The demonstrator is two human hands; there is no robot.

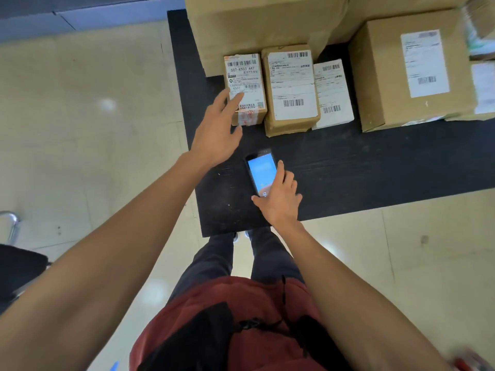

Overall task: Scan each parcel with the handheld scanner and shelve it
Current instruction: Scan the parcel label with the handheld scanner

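Head view looks straight down on a black rectangular table (pixel 348 167) that runs from the centre of the frame to the right edge, over a pale glossy tiled floor (pixel 80 129).

At centre frame the handheld scanner (pixel 261 174), a dark phone-shaped device with a lit blue screen, lies flat on the tabletop near the table's lower edge. The right hand (pixel 280 200) rests on its lower right side, fingers loosely bent over the casing and the index finger stretched along the right edge of the screen; whether it truly grips the device or only touches it cannot be told.

The left hand (pixel 218 132) reaches toward the upper centre, fingers straight and spread, released from any hold. Its fingertips touch the white shipping label on the small brown cardboard parcel (pixel 247 87), the leftmost of a row of three.

Just beside that one, to the right, sits a slightly larger brown paper-wrapped parcel (pixel 292 89) with a white barcode label, and touching it on the right a flat white parcel (pixel 333 95).

Behind the row, at the top of the frame, stands a big brown cardboard carton (pixel 267 25). At upper right a medium brown cardboard box (pixel 388 81) carries a white label.

Lower frame shows the person's red top and dark trousers.
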